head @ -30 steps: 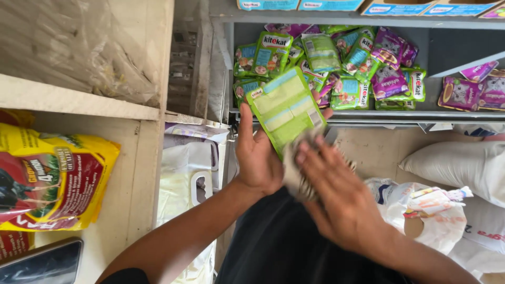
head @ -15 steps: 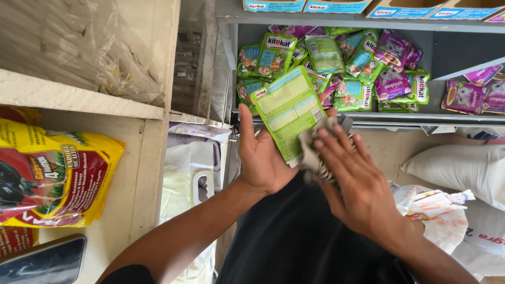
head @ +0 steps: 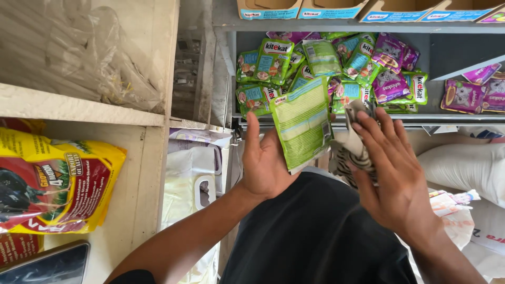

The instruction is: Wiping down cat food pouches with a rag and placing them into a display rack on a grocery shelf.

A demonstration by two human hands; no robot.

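Green pouch (head: 302,123) stands upright in the left hand (head: 265,163), fingers closed behind it, just beside the right hand (head: 392,179), which clutches a striped cloth (head: 353,152). Beyond, a grey shelf (head: 447,52) holds heaped green and purple pouches (head: 363,68).

The left hand (head: 265,163) holds a light green pouch (head: 302,122) upright, its printed back facing the camera, thumb at the pouch's left edge. The right hand (head: 392,173) presses a striped cloth (head: 352,150) beside the pouch's right edge. Behind them, a grey shelf (head: 447,58) carries a heap of green and purple pouches (head: 363,63). At the left edge, a yellow bag (head: 58,184) sits on a wooden shelf (head: 79,105).
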